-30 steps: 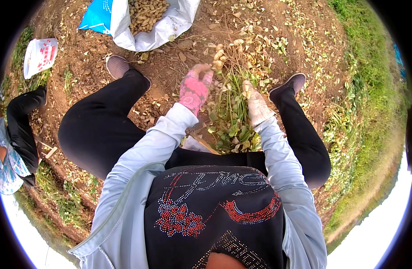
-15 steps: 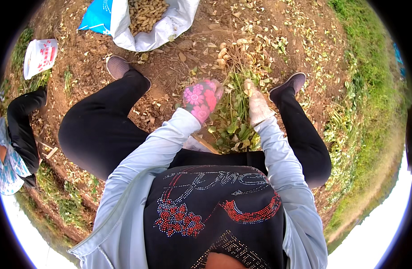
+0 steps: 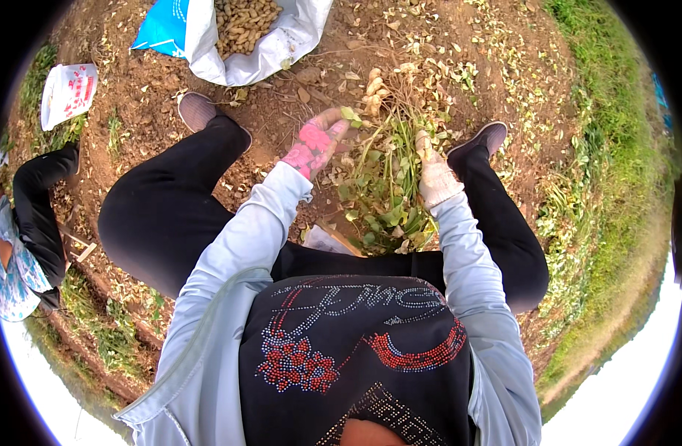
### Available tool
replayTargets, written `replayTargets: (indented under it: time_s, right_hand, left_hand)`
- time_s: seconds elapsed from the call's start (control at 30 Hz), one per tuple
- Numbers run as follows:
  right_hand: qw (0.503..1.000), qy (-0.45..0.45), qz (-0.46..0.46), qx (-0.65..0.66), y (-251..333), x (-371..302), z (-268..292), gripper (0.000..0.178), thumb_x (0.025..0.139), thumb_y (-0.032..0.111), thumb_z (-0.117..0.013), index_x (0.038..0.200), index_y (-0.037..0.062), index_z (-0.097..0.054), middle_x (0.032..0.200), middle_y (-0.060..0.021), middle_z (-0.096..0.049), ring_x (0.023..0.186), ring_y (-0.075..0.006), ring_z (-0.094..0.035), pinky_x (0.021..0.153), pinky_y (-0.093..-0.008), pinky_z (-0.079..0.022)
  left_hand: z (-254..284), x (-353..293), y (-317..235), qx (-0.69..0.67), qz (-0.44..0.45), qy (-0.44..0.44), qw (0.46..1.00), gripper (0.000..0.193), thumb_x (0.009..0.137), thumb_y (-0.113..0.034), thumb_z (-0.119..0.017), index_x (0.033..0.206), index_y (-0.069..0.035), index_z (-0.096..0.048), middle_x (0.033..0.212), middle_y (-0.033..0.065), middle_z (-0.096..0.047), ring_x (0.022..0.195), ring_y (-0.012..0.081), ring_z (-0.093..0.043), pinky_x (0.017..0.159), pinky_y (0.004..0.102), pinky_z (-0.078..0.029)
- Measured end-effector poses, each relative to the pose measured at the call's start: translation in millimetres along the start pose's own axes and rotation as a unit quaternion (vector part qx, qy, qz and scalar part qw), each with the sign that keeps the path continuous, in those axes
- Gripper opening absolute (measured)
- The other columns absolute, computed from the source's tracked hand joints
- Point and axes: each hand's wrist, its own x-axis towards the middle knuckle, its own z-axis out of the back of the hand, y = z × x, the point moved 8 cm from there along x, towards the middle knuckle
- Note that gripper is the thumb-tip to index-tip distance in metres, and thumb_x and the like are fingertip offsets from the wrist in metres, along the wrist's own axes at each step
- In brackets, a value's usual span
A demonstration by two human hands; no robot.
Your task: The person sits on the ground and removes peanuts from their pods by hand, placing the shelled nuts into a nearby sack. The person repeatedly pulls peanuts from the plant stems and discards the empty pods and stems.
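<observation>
My left hand (image 3: 316, 143), in a pink floral glove with bare fingertips, is left of a bunch of pulled peanut plants (image 3: 385, 178). Its thumb and fingers come together at a small yellow-green leaf (image 3: 350, 116). Wrapped round the stems on the bunch's right side is my right hand (image 3: 436, 175), in a worn off-white glove. Pale peanut pods (image 3: 374, 91) hang at the far, rooted end of the bunch. The leafy end lies toward my lap.
Ahead to the left stands an open white sack (image 3: 304, 37) of peanuts (image 3: 244, 26). A white bucket (image 3: 68, 97) with red print is farther left, near another seated person (image 3: 36, 215). Dry leaves litter the soil; grass (image 3: 616, 186) grows along the right.
My left hand has moved left, away from the stems, and turned, with a leaf now at its fingertips. My right hand has shifted slightly right, still on the stems.
</observation>
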Motion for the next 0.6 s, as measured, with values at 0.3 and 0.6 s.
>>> replayTargets:
  time_s: [0.3,0.6]
  right_hand:
    - [0.976,0.043,0.136,-0.164,-15,10,-9,0.048,0.1,0.029,-0.023,0.139,0.0022,-0.034,0.131,-0.0232,-0.047,0.115,-0.0357,-0.051,0.098,-0.0398,-0.04]
    - [0.985,-0.011,-0.081,0.149,3,-1,-11,0.069,0.095,0.058,-0.032,0.135,0.0026,-0.043,0.121,-0.0125,-0.056,0.109,-0.0207,-0.052,0.094,-0.0326,-0.04]
  left_hand:
    - [-12,10,-1,0.091,-0.084,0.082,0.989,0.038,0.088,-0.002,-0.053,0.126,-0.004,-0.051,0.121,0.0102,-0.057,0.111,0.017,-0.054,0.093,0.0298,-0.043]
    - [-18,11,9,0.479,-0.152,0.011,0.864,0.036,0.089,-0.023,-0.054,0.122,-0.01,-0.055,0.123,0.0176,-0.055,0.112,0.0322,-0.053,0.096,0.037,-0.043]
